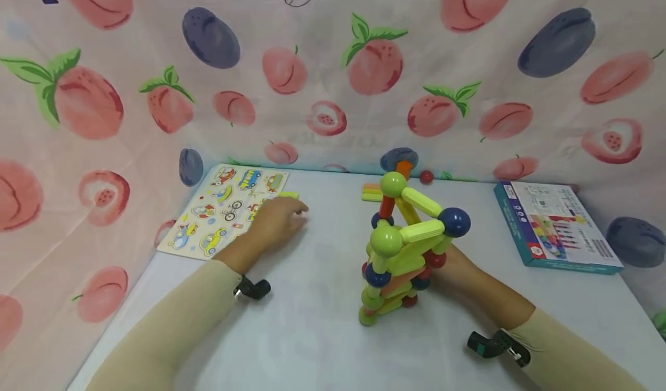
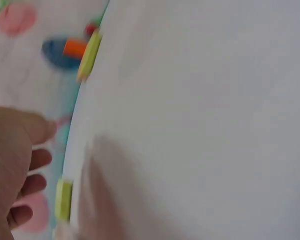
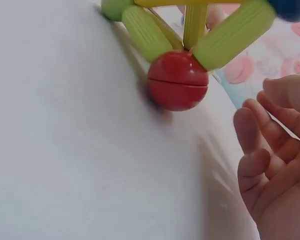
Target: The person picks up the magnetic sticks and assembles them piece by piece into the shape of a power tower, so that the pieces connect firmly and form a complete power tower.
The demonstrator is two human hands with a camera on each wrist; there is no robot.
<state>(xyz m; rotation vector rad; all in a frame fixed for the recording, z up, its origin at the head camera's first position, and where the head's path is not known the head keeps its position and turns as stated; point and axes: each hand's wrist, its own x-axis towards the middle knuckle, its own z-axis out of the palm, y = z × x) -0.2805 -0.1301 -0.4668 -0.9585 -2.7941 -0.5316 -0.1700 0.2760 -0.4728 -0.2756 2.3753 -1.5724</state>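
Note:
A tall structure of magnetic sticks and balls (image 1: 403, 258) stands on the white table, built from yellow-green, red and orange sticks with green, blue and red balls. Behind it reaches my right hand (image 1: 447, 261), largely hidden in the head view. The right wrist view shows that hand's fingers (image 3: 247, 130) loosely bent, holding nothing, apart from a red ball (image 3: 177, 82) at the structure's base. My left hand (image 1: 278, 220) hovers by the right edge of a picture board (image 1: 208, 209), fingers relaxed with nothing in them. Just beyond it lies a yellow-green stick (image 1: 288, 195).
Several coloured sticks (image 1: 372, 196) lie behind the structure, and a loose red ball (image 1: 426, 176) sits near the back edge. At the right is a teal-edged toy box (image 1: 559, 229). A fruit-print cloth (image 1: 312, 44) hangs behind the table.

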